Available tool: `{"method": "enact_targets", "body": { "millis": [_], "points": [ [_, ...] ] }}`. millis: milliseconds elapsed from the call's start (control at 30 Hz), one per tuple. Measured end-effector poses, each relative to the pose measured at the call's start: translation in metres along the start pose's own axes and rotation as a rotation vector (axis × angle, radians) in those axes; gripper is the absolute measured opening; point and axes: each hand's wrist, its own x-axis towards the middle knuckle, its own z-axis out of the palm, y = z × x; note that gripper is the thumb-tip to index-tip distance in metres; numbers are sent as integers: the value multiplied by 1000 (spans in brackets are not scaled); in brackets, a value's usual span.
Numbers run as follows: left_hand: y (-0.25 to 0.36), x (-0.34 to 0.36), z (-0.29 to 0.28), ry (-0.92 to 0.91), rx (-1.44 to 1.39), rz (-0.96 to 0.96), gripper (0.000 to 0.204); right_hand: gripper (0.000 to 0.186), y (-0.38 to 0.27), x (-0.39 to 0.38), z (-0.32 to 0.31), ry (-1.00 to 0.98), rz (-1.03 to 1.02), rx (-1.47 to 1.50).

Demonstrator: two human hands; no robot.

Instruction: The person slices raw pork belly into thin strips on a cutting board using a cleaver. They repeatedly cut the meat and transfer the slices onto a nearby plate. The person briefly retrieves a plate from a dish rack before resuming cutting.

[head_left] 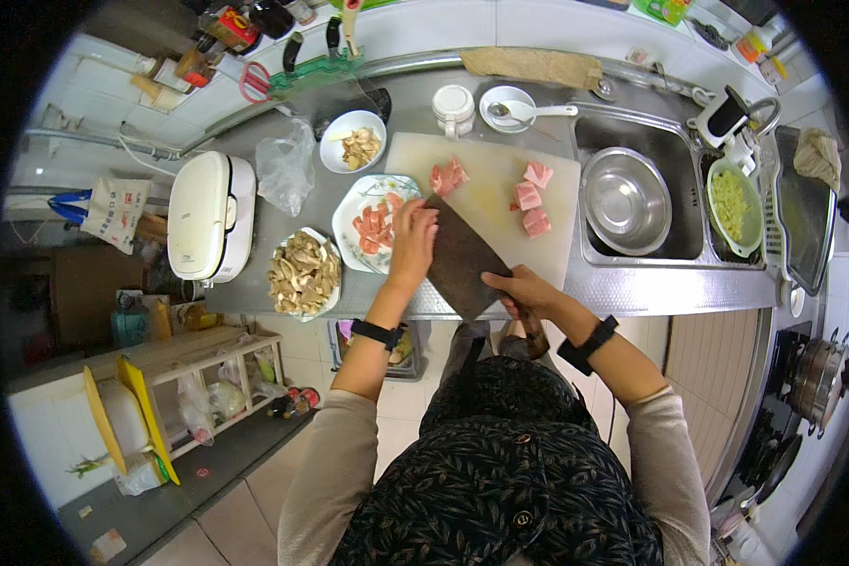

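My right hand [524,297] is closed round the handle of a dark cleaver [467,259], whose broad blade slants across the lower left of a pale cutting board [486,156]. My left hand [413,241] has its bent fingers against the blade's far left end, beside the white plate [349,250] of sliced pink meat [373,228]; whatever may be under those fingertips is hidden. On the board, a cut piece of meat [448,177] lies above the blade, and several pink chunks [528,196] lie at the right.
Left are mushrooms [302,274], a white appliance [208,217], a plastic bag [283,170] and a bowl of garlic [357,146]. Behind stand a mug [453,108] and spoon bowl [495,99]. Right are a sink [689,151] with steel bowl [625,198], chopped greens [731,198] and stove pot [811,382].
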Motion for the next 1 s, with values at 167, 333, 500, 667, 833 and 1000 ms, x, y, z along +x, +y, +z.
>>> {"method": "enact_targets", "body": {
  "millis": [167, 333, 500, 667, 833, 1000],
  "points": [
    [-57, 5, -25, 22, 201, -131, 26, 42, -24, 40, 32, 43, -69, -75],
    [-75, 8, -35, -48, 367, -100, 28, 39, -10, 29, 5, 127, -79, -95],
    [-24, 11, -2, 20, 135, 74, 33, 49, 22, -47, -48, 421, -120, -177],
    [45, 11, 74, -303, -165, 40, 39, 51, 50, -110, -67, 741, -127, -54],
    [74, 17, 119, -281, -180, -35, 47, 51, 68, -116, -69, 1011, -168, -384],
    [75, 21, 134, -254, -191, -87, 44, 40, 62, -96, -51, 1153, -214, -819]
  ]
}}
